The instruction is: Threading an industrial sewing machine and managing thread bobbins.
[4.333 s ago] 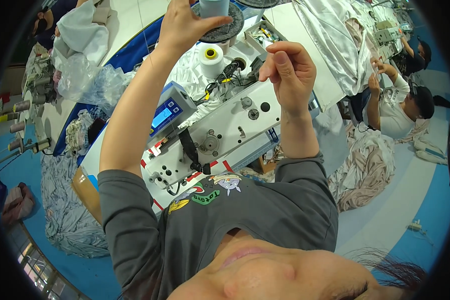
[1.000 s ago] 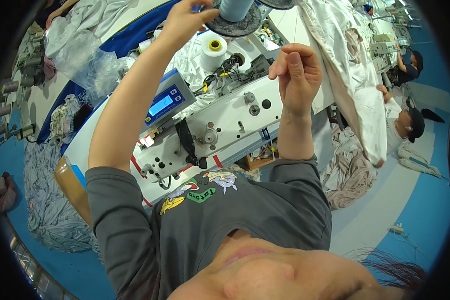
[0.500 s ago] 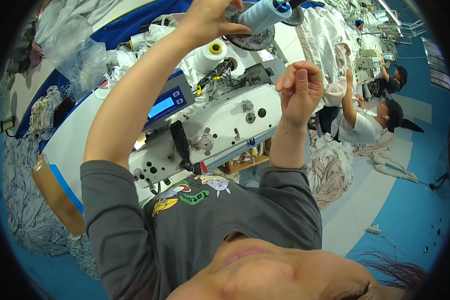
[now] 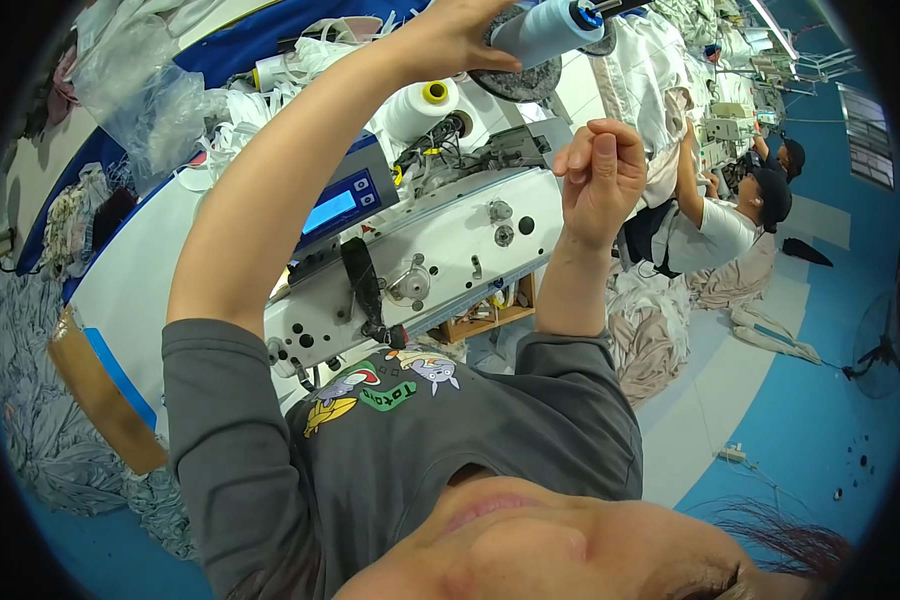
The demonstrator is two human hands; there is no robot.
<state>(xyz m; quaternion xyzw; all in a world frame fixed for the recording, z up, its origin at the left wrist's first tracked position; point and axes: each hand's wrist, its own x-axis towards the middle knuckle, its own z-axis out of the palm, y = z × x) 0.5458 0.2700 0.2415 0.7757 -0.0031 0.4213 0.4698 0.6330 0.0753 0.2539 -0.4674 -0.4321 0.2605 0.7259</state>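
My left hand (image 4: 458, 42) reaches up to the light blue thread cone (image 4: 538, 34), thumb and fingers apart beside its base. The thumb lies along the dark grey round pad (image 4: 523, 82) under the cone; the fingertips are partly cut off by the top edge. My right hand (image 4: 602, 185) is raised, its fingers curled in and the thumb pressed against them. Whatever it may pinch is too small to make out. Below both hands lies a white industrial sewing machine (image 4: 440, 270) with a blue control panel (image 4: 335, 208) showing a lit screen.
A white thread cone (image 4: 415, 112) stands behind the machine. Clear plastic wrap (image 4: 160, 105) and white fabric strips lie at the left. Fabric heaps (image 4: 650, 325) sit at the right, where a co-worker (image 4: 720, 235) in a white top sits. A wooden box (image 4: 490, 315) shows under the machine.
The light blue cone, its pad and my left hand appear slightly further right. My right hand keeps its curled shape. The co-worker appears further left and higher in the view.
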